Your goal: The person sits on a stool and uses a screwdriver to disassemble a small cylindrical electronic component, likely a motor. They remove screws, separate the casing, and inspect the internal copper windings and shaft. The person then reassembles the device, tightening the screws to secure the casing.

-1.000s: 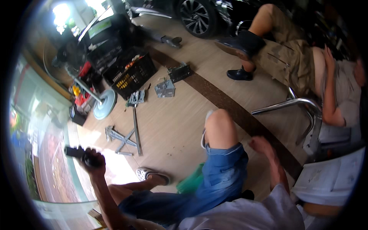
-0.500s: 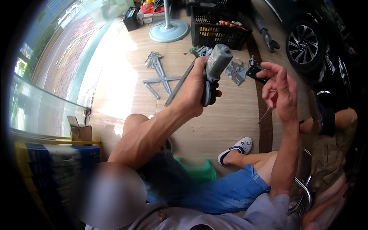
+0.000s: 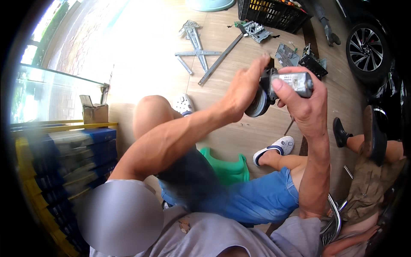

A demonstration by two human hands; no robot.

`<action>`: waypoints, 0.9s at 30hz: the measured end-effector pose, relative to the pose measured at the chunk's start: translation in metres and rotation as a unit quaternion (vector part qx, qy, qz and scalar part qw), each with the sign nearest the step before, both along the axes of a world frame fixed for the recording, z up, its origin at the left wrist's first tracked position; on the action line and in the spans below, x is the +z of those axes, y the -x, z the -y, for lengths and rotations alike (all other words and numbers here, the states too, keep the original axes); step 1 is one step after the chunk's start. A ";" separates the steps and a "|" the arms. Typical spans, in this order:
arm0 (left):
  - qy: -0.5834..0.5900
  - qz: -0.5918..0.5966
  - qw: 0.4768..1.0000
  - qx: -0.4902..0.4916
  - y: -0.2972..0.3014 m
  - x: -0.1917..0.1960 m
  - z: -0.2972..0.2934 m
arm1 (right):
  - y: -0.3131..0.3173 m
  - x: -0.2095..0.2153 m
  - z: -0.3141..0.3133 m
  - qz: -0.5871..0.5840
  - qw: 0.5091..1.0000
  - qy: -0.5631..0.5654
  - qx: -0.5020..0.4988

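Note:
A small electric motor (image 3: 295,83), a silver cylinder with a white label, lies sideways above my knees. At its left end is a black gear housing with a round grey face. My right hand (image 3: 306,103) is closed around the cylinder, its thumb over the label. A thin metal shaft (image 3: 290,125), like a screwdriver's, sticks out below that hand; its handle is hidden in the palm. Stretched out, the fingers of my left hand (image 3: 246,91) are held along the black housing, and I cannot see whether they press on it.
On the tiled floor lie a metal scissor-type window regulator (image 3: 198,52), a long metal bar (image 3: 220,60) and circuit parts (image 3: 257,31). A black crate (image 3: 274,16) stands behind, a car wheel (image 3: 366,47) at right. Another person's leg (image 3: 357,139) is close by; a green stool (image 3: 224,167) is below me.
The motor has turned from upright to sideways and moved right, from my left hand's grip into my right hand. My left fingers have straightened. The view has tilted downward.

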State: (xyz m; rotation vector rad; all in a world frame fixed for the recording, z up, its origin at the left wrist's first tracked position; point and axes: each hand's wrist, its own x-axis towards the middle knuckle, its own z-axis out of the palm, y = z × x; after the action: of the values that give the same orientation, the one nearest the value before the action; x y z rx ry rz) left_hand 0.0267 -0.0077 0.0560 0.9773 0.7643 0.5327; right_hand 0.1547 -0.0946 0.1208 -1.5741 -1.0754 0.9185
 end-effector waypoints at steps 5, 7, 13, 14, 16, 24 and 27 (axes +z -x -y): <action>-0.051 0.049 0.997 -0.001 -0.002 0.002 -0.005 | 0.001 -0.003 -0.002 -0.012 0.998 -0.045 -0.033; -0.031 0.046 0.998 -0.016 -0.001 0.004 -0.005 | 0.001 -0.002 -0.002 -0.003 0.999 -0.031 -0.045; 0.022 -0.014 0.998 -0.065 -0.008 -0.004 -0.002 | 0.003 -0.007 -0.004 0.078 0.995 -0.015 -0.061; 0.025 -0.006 0.998 -0.062 -0.008 -0.004 -0.002 | 0.005 -0.008 -0.005 0.079 0.994 -0.017 -0.073; 0.022 -0.010 0.998 -0.065 -0.011 -0.001 -0.001 | 0.006 -0.011 -0.005 0.083 0.993 -0.022 -0.087; 0.052 -0.002 0.996 -0.075 -0.020 -0.009 0.008 | 0.001 -0.025 -0.009 0.097 0.986 -0.044 -0.128; 0.049 -0.037 0.992 -0.107 -0.015 0.000 0.008 | -0.003 -0.025 -0.007 0.111 0.984 -0.049 -0.128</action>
State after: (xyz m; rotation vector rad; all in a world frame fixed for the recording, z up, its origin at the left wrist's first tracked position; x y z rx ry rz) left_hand 0.0420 -0.0161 0.0559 0.9775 0.7359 0.2717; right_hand 0.1577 -0.0874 0.0957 -1.7129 -1.0244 0.5199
